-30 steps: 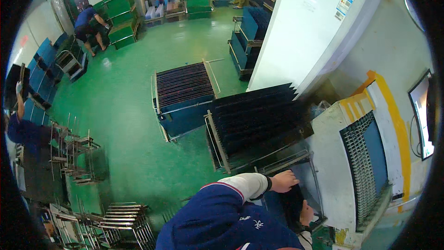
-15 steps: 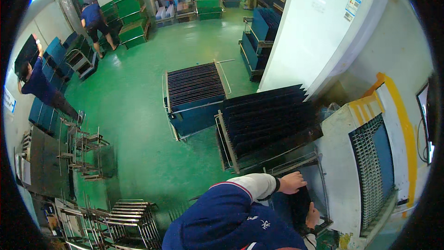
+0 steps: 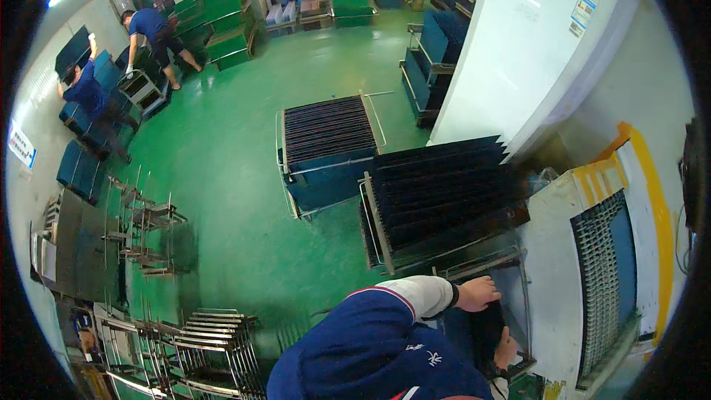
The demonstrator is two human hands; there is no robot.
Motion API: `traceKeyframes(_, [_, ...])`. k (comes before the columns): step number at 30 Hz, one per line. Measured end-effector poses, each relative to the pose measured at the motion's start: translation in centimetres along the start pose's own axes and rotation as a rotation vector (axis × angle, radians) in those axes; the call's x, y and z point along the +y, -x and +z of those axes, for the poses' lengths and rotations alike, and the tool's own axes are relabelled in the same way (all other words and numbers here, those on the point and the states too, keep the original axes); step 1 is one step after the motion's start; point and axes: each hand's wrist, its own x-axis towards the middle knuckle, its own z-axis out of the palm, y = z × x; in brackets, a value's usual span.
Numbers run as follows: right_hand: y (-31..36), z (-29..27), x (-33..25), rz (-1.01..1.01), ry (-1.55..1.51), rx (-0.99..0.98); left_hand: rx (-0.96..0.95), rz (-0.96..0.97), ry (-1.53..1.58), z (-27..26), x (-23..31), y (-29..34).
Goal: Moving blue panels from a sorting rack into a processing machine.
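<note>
a flat black rectangular panel (image 3: 486, 332), its material hard to tell in the shadow, is between the person's hands, within the outline of a low metal-framed rack with blue-grey sheeting (image 3: 512, 295) at the lower right. the left hand (image 3: 478, 293), below a white sleeve and dark wristband, looks curled over the panel's far end; the right hand (image 3: 506, 350) seems to grip the near end, thumb raised, with its other fingers out of sight. the handling looks part-way: the panel has not been let go, and whether it is being set in or lifted out cannot be told. how many panels lie under it is hidden too. just beyond, a wide metal rack of upright black sheets (image 3: 444, 204) seems fully loaded already, and past it a blue-sided rack with thin dark rows (image 3: 329, 133) looks filled as well. to the right stands a white machine housing with yellow tape and a grey slotted grid (image 3: 548, 252); behind the racks is a tall white cabinet (image 3: 492, 52). well apart at the left, bare metal frames (image 3: 215, 333) stand on the glossy green floor (image 3: 237, 200). farther off, one co-worker (image 3: 96, 96) holds up a dark sheet (image 3: 72, 53) while another (image 3: 152, 30) bends near stacked green crates (image 3: 222, 18).
</note>
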Motion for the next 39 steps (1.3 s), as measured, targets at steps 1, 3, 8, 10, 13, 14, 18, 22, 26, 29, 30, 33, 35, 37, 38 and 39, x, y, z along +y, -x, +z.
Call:
traceKeyframes(1, [0.0,-0.3,-0.6,-0.021,-0.029,-0.027,0.001,-0.013,0.001,-0.2,-0.2,0.3])
traceKeyframes(3, [0.6,-1.6,-1.4,-0.056,-0.084,-0.081,-0.002,-0.010,-0.007,0.5,-0.4,0.2])
traceKeyframes(8, [0.0,-0.2,0.4,-0.135,-0.074,-0.042,-0.001,-0.007,-0.025,0.6,-0.2,0.1])
traceKeyframes(10, [-0.4,0.2,0.5,-0.076,-0.059,-0.044,-0.018,-0.026,-0.027,0.3,0.1,0.1])
traceKeyframes(13, [-0.1,0.0,0.0,-0.056,-0.077,-0.041,-0.001,-0.017,-0.018,0.4,0.0,0.1])
traceKeyframes(14, [0.0,-0.4,-0.2,-0.030,-0.072,-0.071,0.011,-0.007,-0.013,0.5,-0.1,0.1])
traceKeyframes(18, [0.9,-2.2,-2.7,0.018,-0.083,-0.094,0.065,0.003,-0.029,1.2,-0.7,0.0])
traceKeyframes(22, [0.5,-1.5,-1.8,-0.032,-0.105,-0.039,0.090,0.013,-0.026,1.5,-0.7,-0.2])
traceKeyframes(26, [0.3,-0.6,-0.7,-0.081,-0.137,0.006,0.072,0.006,-0.021,1.4,-0.6,-0.3])
traceKeyframes(29, [0.0,-0.9,-0.5,-0.069,-0.119,-0.019,0.095,0.020,-0.018,1.6,-0.7,-0.3])
traceKeyframes(30, [0.1,-1.2,-0.8,-0.050,-0.106,-0.055,0.083,0.014,-0.014,1.5,-0.7,-0.3])
traceKeyframes(33, [0.1,-0.7,-0.5,-0.056,-0.141,-0.005,0.056,0.002,-0.008,1.4,-0.7,-0.3])
traceKeyframes(35, [0.0,-0.4,-0.3,-0.055,-0.133,-0.008,0.050,0.001,-0.013,1.5,-0.7,-0.4])
traceKeyframes(37, [-0.1,-0.3,-0.3,-0.039,-0.115,-0.005,0.031,-0.008,-0.022,1.4,-0.7,-0.4])
traceKeyframes(38, [-0.1,-0.2,-0.3,-0.023,-0.101,-0.001,0.022,-0.013,-0.026,1.3,-0.6,-0.4])
traceKeyframes(39, [-0.1,-0.1,-0.2,-0.006,-0.086,0.004,0.017,-0.014,-0.024,1.2,-0.6,-0.4])
